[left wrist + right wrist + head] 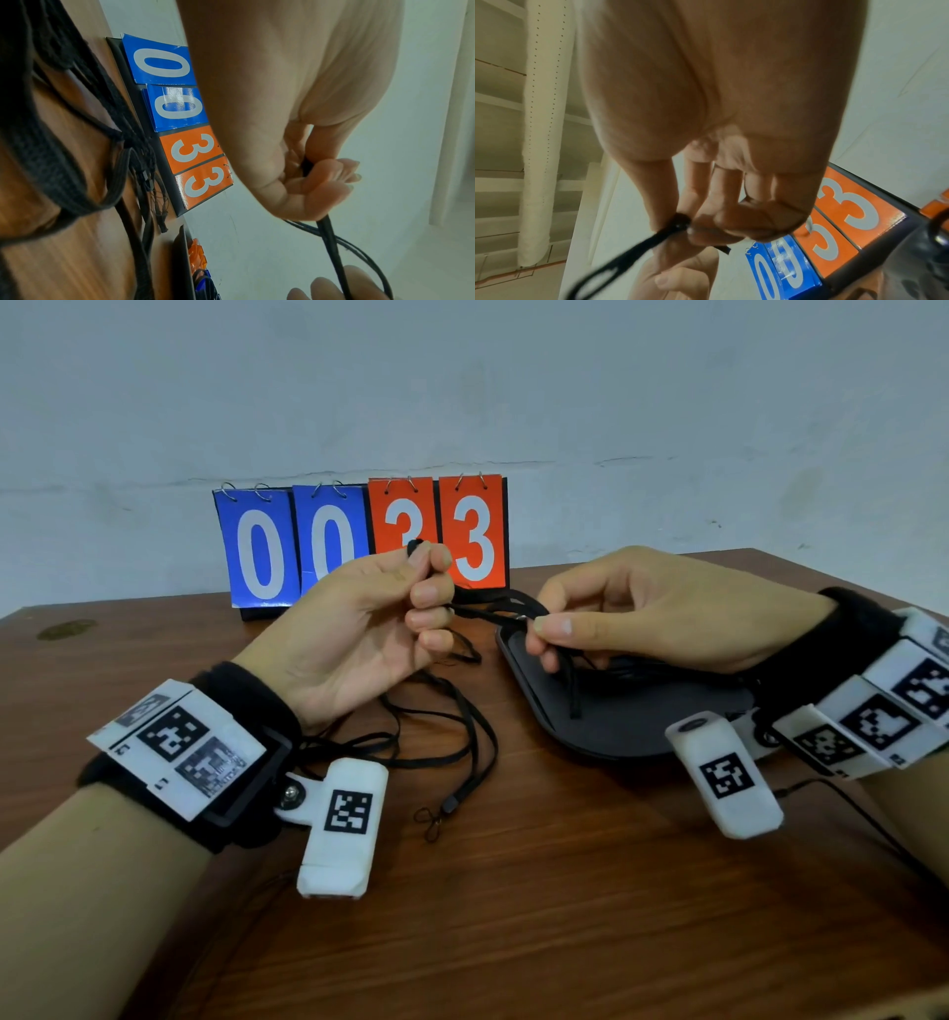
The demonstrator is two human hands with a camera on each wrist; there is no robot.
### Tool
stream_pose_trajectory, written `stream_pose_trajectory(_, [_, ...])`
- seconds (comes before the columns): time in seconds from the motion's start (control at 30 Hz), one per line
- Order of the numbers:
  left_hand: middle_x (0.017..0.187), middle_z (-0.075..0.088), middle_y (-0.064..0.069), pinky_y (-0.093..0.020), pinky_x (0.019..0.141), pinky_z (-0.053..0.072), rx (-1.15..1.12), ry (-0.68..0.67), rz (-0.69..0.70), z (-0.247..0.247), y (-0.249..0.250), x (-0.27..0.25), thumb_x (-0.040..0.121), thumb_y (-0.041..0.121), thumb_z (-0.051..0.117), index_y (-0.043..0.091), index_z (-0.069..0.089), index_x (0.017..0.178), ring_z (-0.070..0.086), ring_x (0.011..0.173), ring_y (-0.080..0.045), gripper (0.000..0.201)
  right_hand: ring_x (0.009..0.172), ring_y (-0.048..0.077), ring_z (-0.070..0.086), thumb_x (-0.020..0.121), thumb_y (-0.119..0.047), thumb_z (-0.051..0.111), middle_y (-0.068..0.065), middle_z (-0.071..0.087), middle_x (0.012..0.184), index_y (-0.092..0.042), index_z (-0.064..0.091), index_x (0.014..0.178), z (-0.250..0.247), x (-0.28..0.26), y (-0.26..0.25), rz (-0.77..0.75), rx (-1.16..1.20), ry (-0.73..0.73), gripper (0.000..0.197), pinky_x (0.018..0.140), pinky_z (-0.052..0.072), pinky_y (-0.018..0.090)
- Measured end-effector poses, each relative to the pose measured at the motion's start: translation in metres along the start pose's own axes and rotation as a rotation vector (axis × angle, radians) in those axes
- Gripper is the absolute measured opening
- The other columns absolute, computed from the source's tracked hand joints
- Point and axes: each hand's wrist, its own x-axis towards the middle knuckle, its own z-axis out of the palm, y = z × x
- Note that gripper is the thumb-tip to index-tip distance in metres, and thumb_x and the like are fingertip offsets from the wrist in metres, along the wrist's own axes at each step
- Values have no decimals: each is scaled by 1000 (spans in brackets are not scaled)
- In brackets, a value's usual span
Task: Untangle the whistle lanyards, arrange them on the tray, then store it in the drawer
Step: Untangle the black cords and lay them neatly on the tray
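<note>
The left hand pinched the black lanyards above the table; the right hand pinched a strand over the dark tray. Loose loops lay between the wrists; a scoreboard stood behind.

My left hand is left of the tray, my right hand above it. The lanyards lie on the table between; the scoreboard stands behind.

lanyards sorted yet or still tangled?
Still tangled. Both the left hand and right hand pinch black lanyards mid-air; loose loops sprawl over the table beside the tray.
</note>
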Motion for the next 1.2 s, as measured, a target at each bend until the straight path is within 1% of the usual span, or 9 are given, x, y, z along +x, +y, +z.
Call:
stream_pose_trajectory(0.13, [70,45,6,-18,57,43,-4,69,21,-3,0,2,108,15,35,15,58,94,39,57,-6,26,70,4,58,96,-29,57,-4,72,83,-18,72,92,1,2,3,5,18,-9,19,68,47,17])
stream_pose_trajectory(0.37, [71,42,5,-18,57,41,-29,187,57,-11,1,3,107,18,40,16,57,96,35,59,-7,21,72,3,60,97,-27,58,-2,73,86,-18,73,91,-4,2,8,21,30,2,19,71,47,16])
stream_pose_trajectory(0.57, [68,37,5,-19,55,36,-45,316,86,-13,2,4,107,25,46,15,61,93,30,58,-9,23,74,6,64,93,-30,59,-1,74,86,-15,73,93,-8,3,11,30,32,28,20,74,54,19])
stream_pose_trajectory(0.73, [65,32,6,-20,51,35,-49,382,82,-14,3,5,104,36,52,19,55,79,27,56,-9,31,72,7,64,96,-26,60,0,73,86,-12,73,94,-11,4,15,54,39,32,19,71,54,18])
stream_pose_trajectory(0.9, [66,31,5,-20,50,34,-34,435,83,-12,1,6,103,35,52,21,42,64,25,56,-9,43,69,11,65,95,-23,62,4,72,82,-9,73,93,-11,4,20,79,112,35,18,68,55,19])
stream_pose_trajectory(1.03, [68,32,4,-21,51,34,-52,442,110,-15,3,5,101,34,55,21,35,62,26,57,-10,45,68,14,64,96,-23,60,6,68,79,-6,73,101,-15,5,23,78,122,53,22,67,54,21])
stream_pose_trajectory(1.1, [67,33,4,-21,50,34,-55,443,114,-15,4,4,101,34,55,22,36,62,27,56,-9,46,66,13,62,98,-23,58,7,66,78,-11,75,100,-17,6,23,58,109,57,21,66,52,20])
stream_pose_trajectory(1.13, [67,33,5,-21,50,34,-53,442,110,-15,4,4,101,35,55,21,37,62,28,55,-9,46,65,12,60,99,-22,56,7,66,78,-18,77,95,-17,5,22,42,100,63,21,66,52,20])
stream_pose_trajectory(1.2, [65,33,5,-20,48,33,-41,436,91,-14,3,4,101,35,55,21,40,61,27,54,-9,45,63,10,57,101,-20,54,8,65,79,-31,78,83,-19,6,22,14,75,84,31,68,51,19])
